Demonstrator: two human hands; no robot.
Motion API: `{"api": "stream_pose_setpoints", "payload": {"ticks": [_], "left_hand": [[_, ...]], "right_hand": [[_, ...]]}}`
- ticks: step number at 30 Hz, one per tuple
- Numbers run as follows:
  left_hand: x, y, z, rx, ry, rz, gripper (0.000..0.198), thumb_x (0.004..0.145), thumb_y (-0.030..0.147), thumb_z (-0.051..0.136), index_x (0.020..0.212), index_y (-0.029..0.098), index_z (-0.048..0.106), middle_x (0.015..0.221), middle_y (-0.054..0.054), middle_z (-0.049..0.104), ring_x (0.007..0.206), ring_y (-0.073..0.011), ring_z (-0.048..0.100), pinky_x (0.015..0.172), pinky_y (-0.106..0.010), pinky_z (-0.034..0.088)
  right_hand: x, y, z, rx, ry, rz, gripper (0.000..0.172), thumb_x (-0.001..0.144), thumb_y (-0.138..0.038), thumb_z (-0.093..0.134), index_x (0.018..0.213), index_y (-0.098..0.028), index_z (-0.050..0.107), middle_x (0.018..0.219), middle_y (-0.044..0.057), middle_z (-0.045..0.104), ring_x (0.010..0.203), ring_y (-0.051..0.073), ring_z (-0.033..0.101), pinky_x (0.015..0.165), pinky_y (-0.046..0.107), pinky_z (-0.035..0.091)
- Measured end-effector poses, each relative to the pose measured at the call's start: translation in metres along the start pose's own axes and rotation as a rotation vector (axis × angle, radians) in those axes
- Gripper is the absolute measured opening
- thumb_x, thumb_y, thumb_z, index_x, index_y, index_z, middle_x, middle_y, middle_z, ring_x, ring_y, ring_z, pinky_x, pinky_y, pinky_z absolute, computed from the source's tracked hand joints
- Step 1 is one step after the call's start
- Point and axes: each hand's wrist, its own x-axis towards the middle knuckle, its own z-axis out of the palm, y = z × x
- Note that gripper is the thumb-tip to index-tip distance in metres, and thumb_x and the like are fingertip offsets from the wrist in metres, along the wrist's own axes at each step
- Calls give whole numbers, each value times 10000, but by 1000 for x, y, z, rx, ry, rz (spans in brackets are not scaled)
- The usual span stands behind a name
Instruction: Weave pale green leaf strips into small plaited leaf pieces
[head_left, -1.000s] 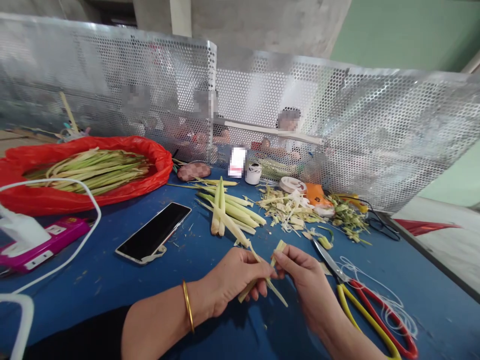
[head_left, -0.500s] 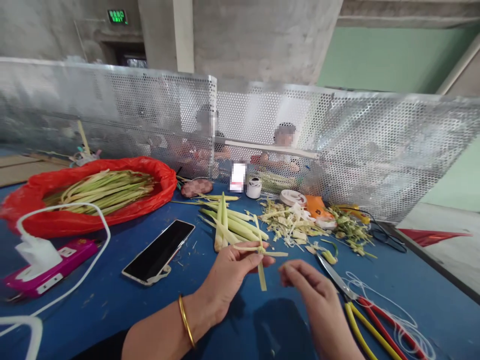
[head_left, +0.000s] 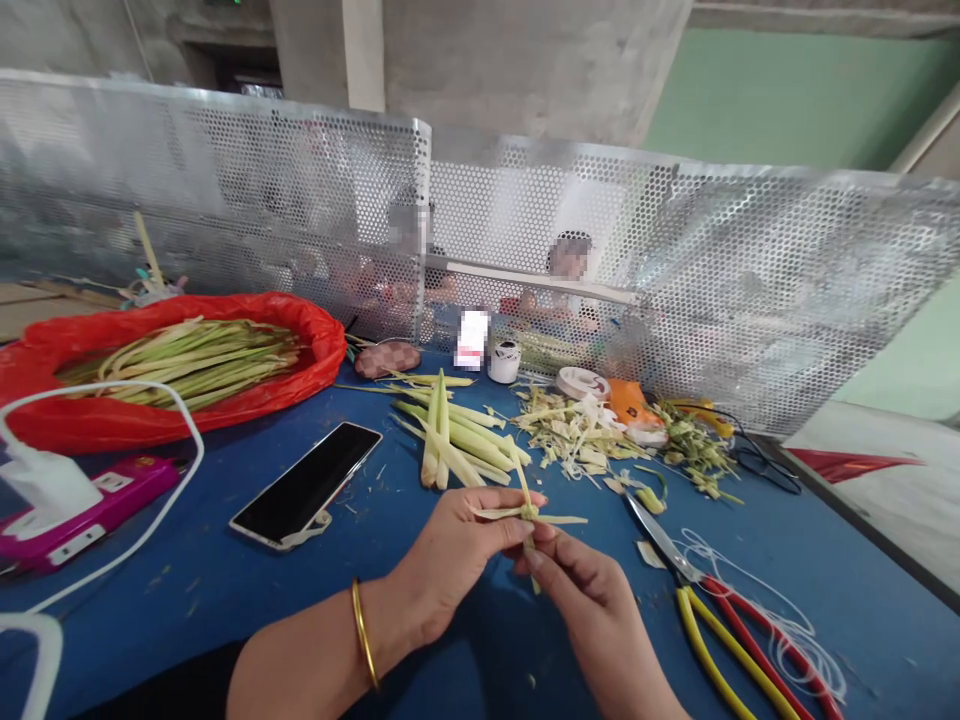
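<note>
Over the blue table (head_left: 187, 580), just left of the scissors (head_left: 675, 565), the left hand (head_left: 450, 560) pinches the crossed leaf strips (head_left: 529, 513) at their knot. The long strip runs sideways, and the right hand (head_left: 585, 590) nips the tail hanging below.

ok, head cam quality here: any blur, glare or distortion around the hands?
Head view: light is soft and even, with only a faint shadow on the blue table below the wrists; the left hand, right hand and the leaf strips they pinch read sharp; the phone shows dark, no hard glare; wide-angle bend bows the perforated screen, and the corners go soft.
</note>
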Motion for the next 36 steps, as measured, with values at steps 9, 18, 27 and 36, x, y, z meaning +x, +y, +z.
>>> {"api": "stream_pose_setpoints", "payload": {"ticks": [9, 18, 27, 36], "left_hand": [[-1, 2, -1, -21, 15, -35, 285, 676, 211, 741, 941, 107, 731, 742, -83, 719, 661, -148, 594, 620, -262, 455], [0, 1, -2, -39, 6, -23, 129, 660, 215, 732, 725, 103, 720, 703, -68, 680, 605, -145, 574, 563, -262, 460], [0, 7, -5, -60, 9, -72, 271, 713, 192, 678, 977, 129, 693, 711, -45, 691, 705, -134, 621, 717, -243, 461], [-1, 2, -7, -107, -121, -88, 183, 733, 161, 646, 910, 146, 602, 671, -24, 667, 598, -106, 590, 635, -228, 451]], "right_hand": [[-2, 1, -4, -105, -100, -110, 287, 841, -371, 587, 642, -167, 620, 751, 39, 651, 714, 167, 551, 651, 234, 437], [-1, -2, -2, -187, -153, -216, 253, 880, -290, 543, 658, -180, 595, 774, 21, 622, 763, 160, 571, 719, 222, 440], [7, -2, -19, -353, 141, -207, 308, 887, -424, 509, 703, -194, 599, 684, 22, 602, 667, 171, 563, 624, 248, 453], [20, -7, -22, -187, -181, -118, 285, 858, -404, 572, 771, -181, 728, 817, 55, 709, 820, 225, 634, 800, 345, 494]]}}
